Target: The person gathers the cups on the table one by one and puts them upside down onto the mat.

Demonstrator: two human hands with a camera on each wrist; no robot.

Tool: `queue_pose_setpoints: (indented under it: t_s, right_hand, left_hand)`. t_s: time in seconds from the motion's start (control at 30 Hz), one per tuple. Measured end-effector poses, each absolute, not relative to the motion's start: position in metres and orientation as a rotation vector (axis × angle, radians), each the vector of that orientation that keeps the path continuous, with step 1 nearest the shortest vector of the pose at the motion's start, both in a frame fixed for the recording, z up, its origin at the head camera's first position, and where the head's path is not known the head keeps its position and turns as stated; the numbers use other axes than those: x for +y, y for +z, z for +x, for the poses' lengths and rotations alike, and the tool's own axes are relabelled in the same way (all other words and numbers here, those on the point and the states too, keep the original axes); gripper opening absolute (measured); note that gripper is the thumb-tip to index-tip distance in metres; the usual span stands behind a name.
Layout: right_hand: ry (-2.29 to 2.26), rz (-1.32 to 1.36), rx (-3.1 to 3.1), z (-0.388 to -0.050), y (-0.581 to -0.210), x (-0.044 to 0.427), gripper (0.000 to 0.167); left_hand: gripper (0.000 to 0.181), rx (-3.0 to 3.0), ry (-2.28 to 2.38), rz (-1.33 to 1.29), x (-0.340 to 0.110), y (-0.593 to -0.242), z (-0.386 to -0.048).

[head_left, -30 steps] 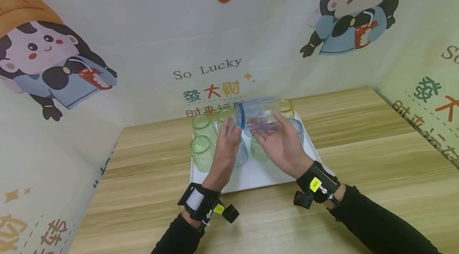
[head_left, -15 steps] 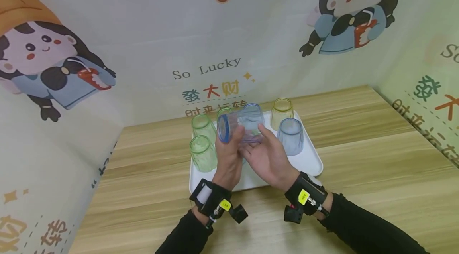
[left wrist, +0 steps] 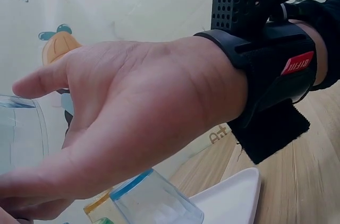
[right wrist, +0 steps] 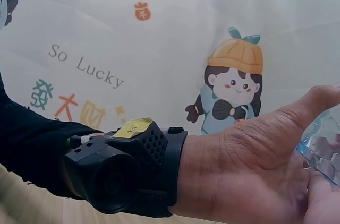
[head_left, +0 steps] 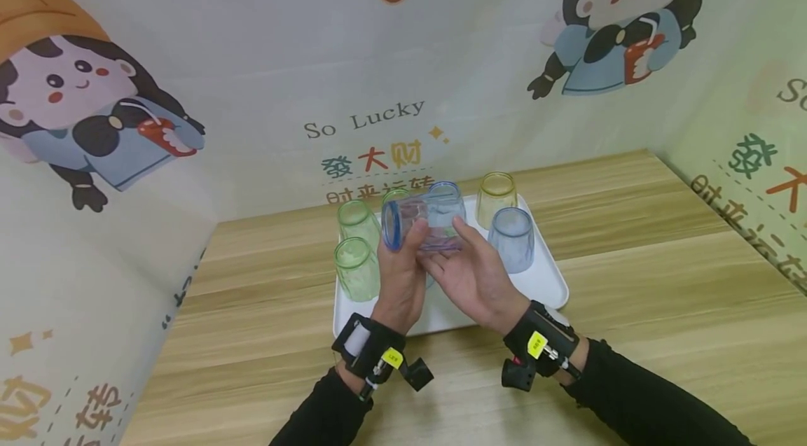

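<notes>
A clear glass tumbler with a blue rim (head_left: 435, 230) is held on its side above the tray, its rim end toward the left. My left hand (head_left: 402, 281) grips the rim end, thumb across the near side, and some of the fingers show through the glass. At the other end, my right hand (head_left: 474, 281) cradles the tumbler with its thumb up and fingers underneath. The left wrist view shows the right palm beside the glass (left wrist: 18, 134). In the right wrist view, the left palm faces the camera, with part of the glass (right wrist: 323, 147) at the edge.
Below the hands lies a white tray (head_left: 548, 288) on the wooden table (head_left: 630, 250). Green glasses (head_left: 356, 269) stand on its left, a blue glass (head_left: 511, 239) and a yellow glass (head_left: 496, 201) on its right. Printed curtains (head_left: 252, 82) surround the table.
The tumbler moved left and slightly toward me, and my left thumb came round onto it. My right hand followed to the left. Over the last half second both hands stay nearly still.
</notes>
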State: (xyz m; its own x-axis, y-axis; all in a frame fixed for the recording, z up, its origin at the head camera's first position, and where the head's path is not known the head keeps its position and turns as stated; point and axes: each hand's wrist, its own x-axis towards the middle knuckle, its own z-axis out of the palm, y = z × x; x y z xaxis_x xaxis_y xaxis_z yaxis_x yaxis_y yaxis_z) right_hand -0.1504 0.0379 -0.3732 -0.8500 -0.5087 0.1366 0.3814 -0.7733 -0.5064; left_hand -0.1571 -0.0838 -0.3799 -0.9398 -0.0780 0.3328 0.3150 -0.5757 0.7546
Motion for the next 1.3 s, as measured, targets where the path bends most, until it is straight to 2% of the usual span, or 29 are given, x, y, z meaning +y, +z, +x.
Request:
queue_pose_setpoints:
  t_s: [0.3,0.63,0.87,1.1,1.3]
  right_hand:
    - [-2.578,-0.335,0.673,-0.151,-0.37,0.039,0.065]
    - [-2.629,-0.347,0.819,-0.151,-0.371,0.043,0.065]
    - [-2.682,-0.354,0.882,-0.163,-0.373,0.07,0.066]
    - [-2.758,-0.334,0.859,-0.177,-0.366,0.1,0.063]
    - [-2.796,-0.344,0.873,-0.19,-0.357,0.124,0.066]
  left_hand:
    - [0.071,-1.303,-2.581,-0.408,-0.084,-0.374,-0.161]
    - [0.087,-1.336,-2.521,-0.385,-0.086,-0.368,-0.16]
    - [0.078,-1.832,-2.138,-0.387,-0.105,-0.364,-0.148]
    - [0.071,-2.273,-1.597,-0.658,-0.122,-0.364,-0.137]
    - [0.07,-2.405,-1.319,-0.707,-0.125,-0.377,-0.128]
